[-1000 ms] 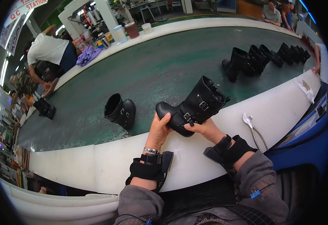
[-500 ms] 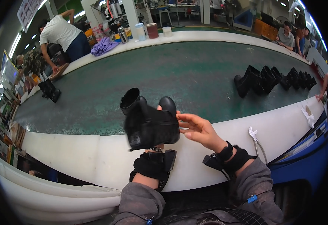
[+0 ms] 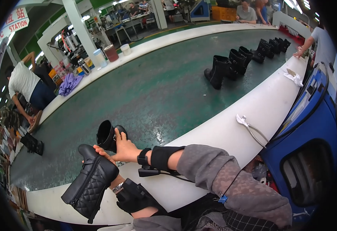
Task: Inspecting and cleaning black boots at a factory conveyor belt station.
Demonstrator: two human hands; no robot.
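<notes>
- Green conveyor belt (image 3: 168, 84) runs past a white ledge (image 3: 230, 127).
- Left hand (image 3: 112, 181), mostly hidden, grips a quilted boot (image 3: 89, 183); finger state unclear.
- Right hand (image 3: 124, 148), fingers spread, touches it; boot could slip off the edge.

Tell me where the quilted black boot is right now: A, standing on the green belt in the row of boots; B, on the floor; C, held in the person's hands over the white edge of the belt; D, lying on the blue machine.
C: the quilted black boot hangs tilted over the white edge, with the right hand on its top and the left hand behind it.
</notes>
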